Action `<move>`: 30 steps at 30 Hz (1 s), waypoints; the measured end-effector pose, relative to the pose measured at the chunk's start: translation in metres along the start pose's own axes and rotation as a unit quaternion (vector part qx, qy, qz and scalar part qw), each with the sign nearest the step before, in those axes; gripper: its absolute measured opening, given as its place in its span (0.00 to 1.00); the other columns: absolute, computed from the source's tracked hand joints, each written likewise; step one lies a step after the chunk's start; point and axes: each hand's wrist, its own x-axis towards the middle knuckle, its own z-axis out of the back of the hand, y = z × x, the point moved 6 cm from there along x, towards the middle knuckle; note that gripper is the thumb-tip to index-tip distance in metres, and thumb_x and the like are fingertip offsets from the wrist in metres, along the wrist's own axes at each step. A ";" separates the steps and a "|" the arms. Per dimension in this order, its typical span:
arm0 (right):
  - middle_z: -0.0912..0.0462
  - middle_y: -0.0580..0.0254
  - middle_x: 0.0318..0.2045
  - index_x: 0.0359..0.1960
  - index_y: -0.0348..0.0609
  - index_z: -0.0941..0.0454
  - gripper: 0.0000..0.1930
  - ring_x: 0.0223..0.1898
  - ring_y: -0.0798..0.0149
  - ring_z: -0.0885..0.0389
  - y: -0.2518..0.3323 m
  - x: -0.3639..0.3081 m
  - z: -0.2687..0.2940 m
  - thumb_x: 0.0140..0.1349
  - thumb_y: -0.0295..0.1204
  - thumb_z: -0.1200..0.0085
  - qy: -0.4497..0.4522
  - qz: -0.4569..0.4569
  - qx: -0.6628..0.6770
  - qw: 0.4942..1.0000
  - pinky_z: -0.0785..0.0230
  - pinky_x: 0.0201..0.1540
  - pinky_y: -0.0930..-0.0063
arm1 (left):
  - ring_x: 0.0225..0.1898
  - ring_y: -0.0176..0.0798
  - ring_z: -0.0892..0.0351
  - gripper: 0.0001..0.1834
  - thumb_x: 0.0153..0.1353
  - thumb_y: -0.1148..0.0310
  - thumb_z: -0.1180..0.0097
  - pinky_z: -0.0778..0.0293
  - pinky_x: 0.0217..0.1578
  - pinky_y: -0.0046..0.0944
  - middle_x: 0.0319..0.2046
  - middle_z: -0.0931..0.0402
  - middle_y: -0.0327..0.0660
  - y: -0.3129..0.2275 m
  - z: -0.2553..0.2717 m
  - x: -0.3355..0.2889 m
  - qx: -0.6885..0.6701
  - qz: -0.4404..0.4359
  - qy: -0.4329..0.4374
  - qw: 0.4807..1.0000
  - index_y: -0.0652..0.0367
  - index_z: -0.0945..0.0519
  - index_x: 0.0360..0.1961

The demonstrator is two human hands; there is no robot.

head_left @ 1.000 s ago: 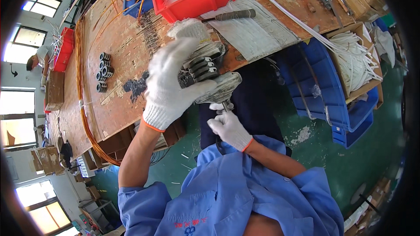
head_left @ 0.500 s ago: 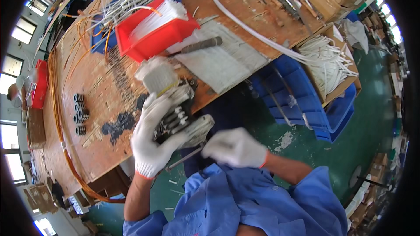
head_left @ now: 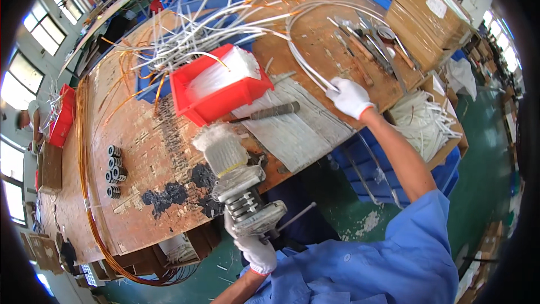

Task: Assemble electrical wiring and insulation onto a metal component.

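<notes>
A bench vise [head_left: 257,220], partly wrapped in clear plastic, stands at the table's near edge with its jaws apart and dark ribbed bars between them. Its metal handle [head_left: 298,215] slants up to the right. Low beside the vise is my left hand [head_left: 257,254] in a white glove, one finger stretched up along its left side; the other fingers are partly hidden. Out to the right, my gloved right hand [head_left: 350,99] is closed on the end of a looped bundle of white tubing [head_left: 306,67]. A dark-handled tool [head_left: 275,111] lies between the vise and that hand.
A red bin [head_left: 197,110] of white strips sits behind the vise. Several black coil-like rings [head_left: 115,163] and orange wire [head_left: 84,152] are at left. Tools [head_left: 365,50] lie at the back right. A carton of white pieces [head_left: 424,118] stands above a blue crate [head_left: 365,166].
My right hand has left the vise handle and reached up right to the white tubing. My left hand has dropped lower beside the vise. The handle now slants another way; the view has shifted.
</notes>
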 end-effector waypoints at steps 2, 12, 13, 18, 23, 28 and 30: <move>0.10 0.45 0.38 0.40 0.48 0.11 0.14 0.43 0.40 0.11 -0.009 0.008 0.012 0.69 0.44 0.39 0.050 -0.043 0.137 0.988 0.22 0.47 0.46 | 0.71 0.52 0.26 0.29 0.82 0.56 0.52 0.24 0.65 0.47 0.70 0.29 0.55 0.025 0.001 0.013 -0.204 0.043 0.016 0.978 0.67 0.30 0.73; 0.11 0.44 0.33 0.43 0.50 0.12 0.15 0.39 0.39 0.11 0.031 -0.036 0.122 0.77 0.43 0.47 -0.182 0.000 -0.044 0.982 0.20 0.42 0.44 | 0.66 0.55 0.21 0.27 0.86 0.61 0.59 0.21 0.67 0.60 0.66 0.25 0.58 -0.187 0.089 0.056 -0.185 -0.331 0.044 0.924 0.73 0.34 0.73; 0.11 0.43 0.34 0.43 0.49 0.13 0.14 0.38 0.38 0.11 0.063 -0.061 0.128 0.77 0.42 0.47 -0.182 0.018 0.020 0.983 0.21 0.41 0.45 | 0.65 0.56 0.20 0.27 0.86 0.62 0.59 0.21 0.66 0.61 0.66 0.25 0.59 -0.203 0.083 0.050 -0.219 -0.291 0.113 0.924 0.73 0.34 0.73; 0.14 0.52 0.35 0.43 0.42 0.14 0.07 0.36 0.46 0.13 0.202 -0.262 0.129 0.70 0.31 0.36 -0.082 0.248 0.079 0.962 0.22 0.37 0.54 | 0.57 0.61 0.18 0.28 0.83 0.58 0.52 0.18 0.56 0.63 0.60 0.22 0.60 -0.224 -0.013 0.034 -0.416 0.123 0.383 0.816 0.71 0.34 0.71; 0.11 0.60 0.31 0.44 0.47 0.10 0.08 0.28 0.54 0.11 0.139 -0.422 0.035 0.65 0.30 0.30 0.032 0.143 0.190 0.971 0.19 0.29 0.62 | 0.19 0.21 0.47 0.17 0.84 0.56 0.49 0.41 0.19 0.28 0.24 0.41 0.23 -0.251 -0.021 0.038 -0.459 0.216 0.395 0.766 0.60 0.23 0.58; 0.09 0.48 0.39 0.47 0.42 0.10 0.11 0.42 0.49 0.08 -0.069 -0.600 -0.077 0.69 0.33 0.35 0.195 -0.217 0.162 0.943 0.18 0.46 0.62 | 0.15 0.18 0.56 0.19 0.87 0.56 0.54 0.56 0.11 0.24 0.23 0.50 0.23 -0.261 0.024 0.086 -0.522 0.103 0.349 0.771 0.62 0.21 0.57; 0.09 0.46 0.43 0.50 0.43 0.10 0.14 0.47 0.46 0.09 -0.086 -0.618 -0.087 0.67 0.37 0.34 0.263 -0.129 0.052 0.955 0.19 0.50 0.58 | 0.15 0.19 0.58 0.20 0.88 0.56 0.56 0.58 0.10 0.25 0.22 0.52 0.23 -0.258 0.043 0.094 -0.559 0.042 0.395 0.728 0.62 0.19 0.56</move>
